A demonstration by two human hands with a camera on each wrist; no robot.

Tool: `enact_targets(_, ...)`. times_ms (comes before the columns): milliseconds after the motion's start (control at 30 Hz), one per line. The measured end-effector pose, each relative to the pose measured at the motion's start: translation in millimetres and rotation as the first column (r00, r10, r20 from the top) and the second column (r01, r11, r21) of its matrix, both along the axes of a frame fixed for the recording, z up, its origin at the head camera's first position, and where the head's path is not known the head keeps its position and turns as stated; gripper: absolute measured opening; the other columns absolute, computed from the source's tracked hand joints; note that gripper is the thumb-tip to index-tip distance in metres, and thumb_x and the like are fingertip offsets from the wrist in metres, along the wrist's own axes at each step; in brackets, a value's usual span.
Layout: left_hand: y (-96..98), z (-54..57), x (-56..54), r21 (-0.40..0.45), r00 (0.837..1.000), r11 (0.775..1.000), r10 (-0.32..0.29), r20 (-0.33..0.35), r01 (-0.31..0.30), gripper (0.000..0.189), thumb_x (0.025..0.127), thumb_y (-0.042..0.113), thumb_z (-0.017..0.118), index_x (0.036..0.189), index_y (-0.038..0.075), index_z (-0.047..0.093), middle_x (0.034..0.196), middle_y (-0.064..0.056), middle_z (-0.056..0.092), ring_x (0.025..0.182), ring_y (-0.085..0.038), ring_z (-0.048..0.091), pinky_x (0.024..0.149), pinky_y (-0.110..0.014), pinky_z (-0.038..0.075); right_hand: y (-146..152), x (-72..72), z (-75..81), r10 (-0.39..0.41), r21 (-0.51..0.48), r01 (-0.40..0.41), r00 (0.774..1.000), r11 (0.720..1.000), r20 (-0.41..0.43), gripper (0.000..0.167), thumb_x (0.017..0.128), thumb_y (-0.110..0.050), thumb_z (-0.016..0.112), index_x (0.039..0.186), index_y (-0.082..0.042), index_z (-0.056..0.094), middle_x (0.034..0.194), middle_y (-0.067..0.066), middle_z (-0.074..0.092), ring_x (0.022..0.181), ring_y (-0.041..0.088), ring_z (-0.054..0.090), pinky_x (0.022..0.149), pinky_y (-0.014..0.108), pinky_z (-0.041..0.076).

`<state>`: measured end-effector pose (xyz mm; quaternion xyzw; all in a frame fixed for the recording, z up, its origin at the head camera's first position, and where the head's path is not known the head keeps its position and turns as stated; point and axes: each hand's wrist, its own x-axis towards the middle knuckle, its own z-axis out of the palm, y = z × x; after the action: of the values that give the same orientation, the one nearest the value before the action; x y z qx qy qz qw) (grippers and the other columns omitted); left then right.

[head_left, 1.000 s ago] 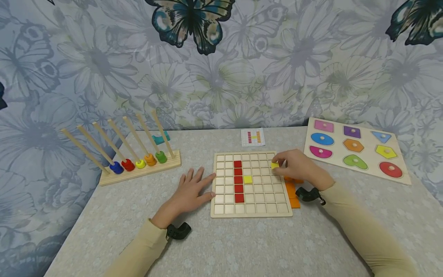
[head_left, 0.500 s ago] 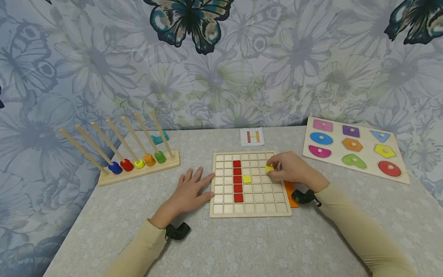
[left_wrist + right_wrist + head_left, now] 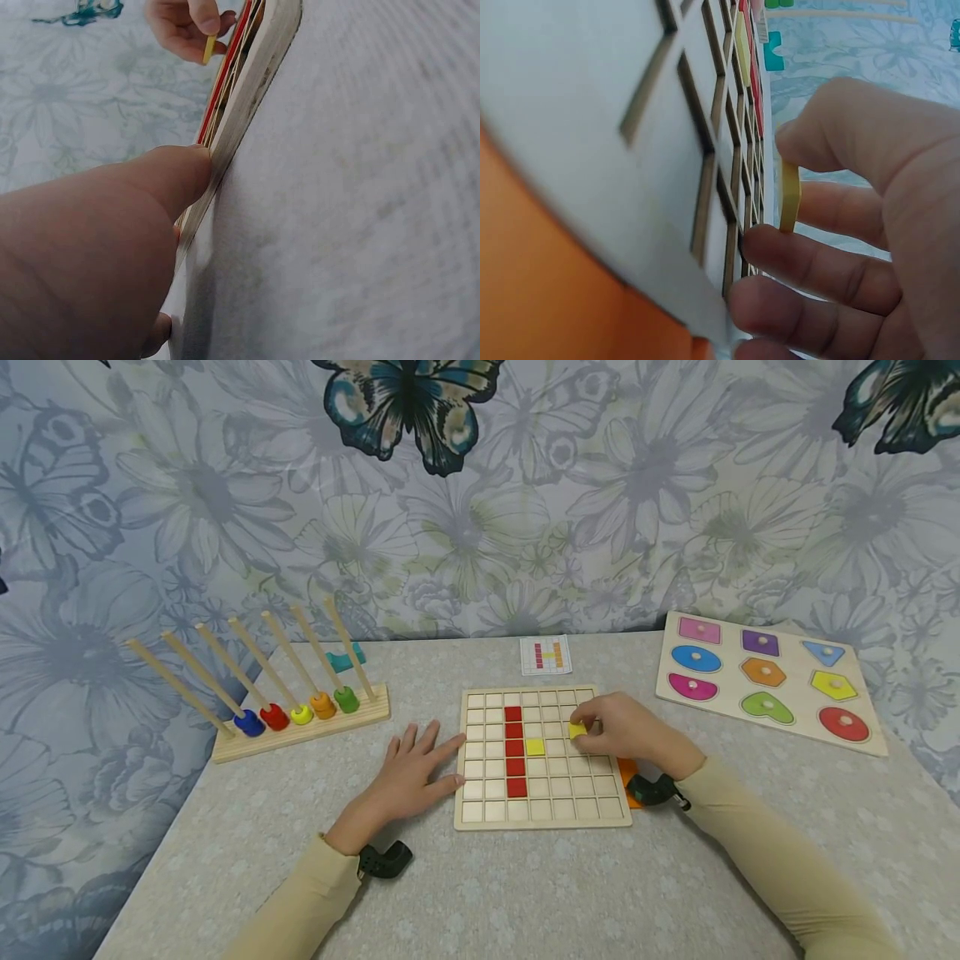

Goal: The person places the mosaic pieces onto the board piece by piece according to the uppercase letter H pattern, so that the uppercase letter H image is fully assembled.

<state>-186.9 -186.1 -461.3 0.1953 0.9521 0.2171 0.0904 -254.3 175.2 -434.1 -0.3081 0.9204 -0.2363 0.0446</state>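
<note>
A wooden grid board (image 3: 495, 821) lies on the table, with a column of red square tiles (image 3: 515, 748) in it. One yellow tile (image 3: 535, 747) sits in a cell just right of that column. Over the board's right half, my right hand (image 3: 630, 733) pinches a second yellow tile (image 3: 577, 730) between thumb and fingers; the right wrist view shows this tile (image 3: 789, 196) held on edge, close over the cells. My left hand (image 3: 408, 777) is spread on the table, its thumb and forefinger touching the board's left edge. In the left wrist view the thumb (image 3: 180, 176) presses that edge.
Orange tiles (image 3: 630, 777) lie at the board's right side, partly hidden by the right wrist. Behind the board is a small pattern card (image 3: 546, 656). A peg stacker (image 3: 337, 718) with coloured beads stands left, a teal piece (image 3: 356, 657) behind it. A shape puzzle (image 3: 802, 727) lies right.
My right hand has moved left over the board, carrying the yellow tile from the right edge inward. My left hand stays at the board's left edge.
</note>
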Motion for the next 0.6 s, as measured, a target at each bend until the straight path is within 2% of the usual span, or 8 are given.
enact_targets(300, -0.5, -0.3, -0.5, 0.006, 1.0, 1.0, -0.005, -0.001, 0.005, 0.063, 0.103, 0.043, 0.058, 0.159, 0.021, 0.039, 0.168, -0.028, 0.017, 0.153, -0.058, 0.003, 0.117, -0.078, 0.005, -4.0, 1.5, -1.9, 0.0, 0.027, -0.001, 1.0, 1.0, 0.016, 0.029, 0.086, -0.022, 0.078, 0.111, -0.007, 0.077, 0.092, 0.002, 0.075, 0.075, 0.008, 0.062, 0.072, 0.027, 0.053)
enact_targets(600, -0.2, 0.0, 0.3, 0.004, 1.0, 1.0, -0.004, -0.002, 0.004, 0.063, 0.103, 0.042, 0.059, 0.159, 0.021, 0.039, 0.168, -0.028, 0.016, 0.154, -0.058, 0.002, 0.118, -0.077, 0.005, -8.9, 3.5, -3.4, 0.042, 0.008, -0.042, 0.998, 0.999, -0.043, 0.026, 0.086, -0.022, 0.079, 0.107, -0.007, 0.077, 0.087, -0.002, 0.073, 0.073, 0.008, 0.058, 0.072, 0.026, 0.051)
